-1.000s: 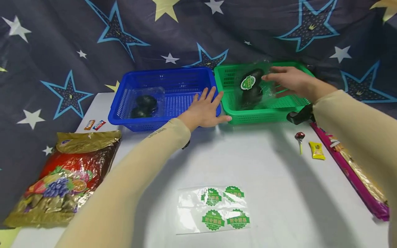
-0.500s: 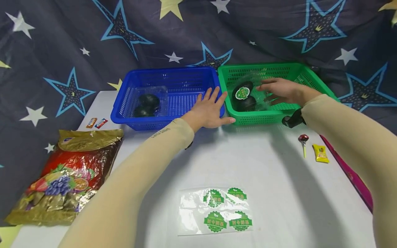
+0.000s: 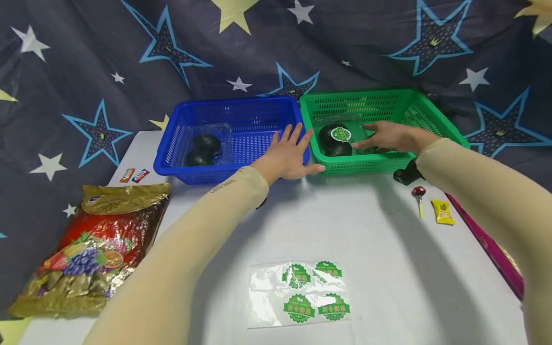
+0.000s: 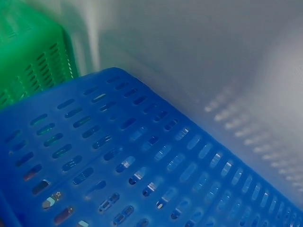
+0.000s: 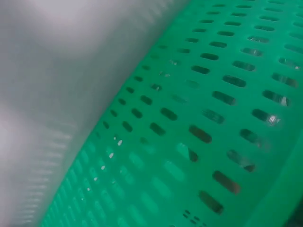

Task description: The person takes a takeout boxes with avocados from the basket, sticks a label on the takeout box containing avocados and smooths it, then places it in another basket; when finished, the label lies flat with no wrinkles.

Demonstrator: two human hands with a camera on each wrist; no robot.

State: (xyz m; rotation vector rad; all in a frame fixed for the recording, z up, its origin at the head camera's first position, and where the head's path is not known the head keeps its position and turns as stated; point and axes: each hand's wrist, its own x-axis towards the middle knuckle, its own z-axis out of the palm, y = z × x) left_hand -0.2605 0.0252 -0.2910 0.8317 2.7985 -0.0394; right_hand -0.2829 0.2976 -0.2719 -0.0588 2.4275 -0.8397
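In the head view, my right hand (image 3: 390, 136) reaches into the green basket (image 3: 388, 160). Its thumb and fingers hold the right side of a clear plastic box (image 3: 360, 128); the far fingertips are partly hidden. Inside that box sit two dark, round fruits (image 3: 332, 141) under a green-and-white round sticker (image 3: 340, 134). My left hand (image 3: 284, 152), fingers spread, rests over the right rim of the blue basket (image 3: 215, 173). Neither hand shows in the wrist views, where perforated walls of the blue basket (image 4: 142, 156) and the green basket (image 5: 189, 109) fill much of each picture.
Another clear box (image 3: 222, 139) with dark fruits lies in the blue basket. A sticker sheet (image 3: 297, 294) lies at the table's front. A candy bag (image 3: 95, 249) is at left, small wrapped sweets (image 3: 133, 175) behind it. A lollipop (image 3: 419, 196) and yellow sweet (image 3: 442, 212) lie right.
The right hand has lowered the clear box, tilted up before, so that it lies flatter in the green basket, toward its left end. My left hand keeps its place on the blue rim.
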